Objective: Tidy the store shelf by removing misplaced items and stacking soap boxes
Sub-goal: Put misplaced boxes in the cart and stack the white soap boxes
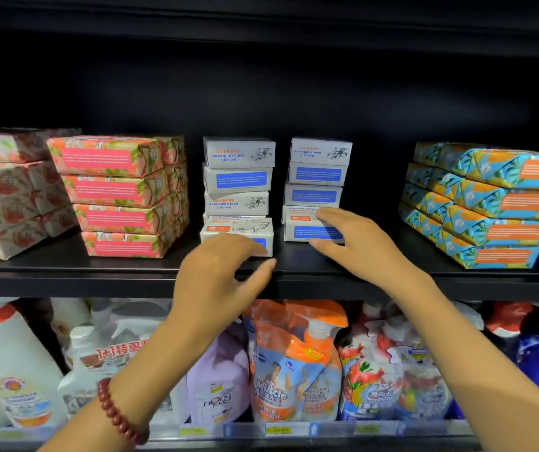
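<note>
Soap boxes stand mid-shelf (98, 265) in two uneven piles, left stack (238, 177) and right stack (318, 172). Our left hand (222, 269) hovers before the left stack with fingers loosely apart; our right hand (362, 246) spans the lowest right box, fingers apart, contact unclear. We judge them light, stiff and smooth, best held by opposite side faces.
</note>
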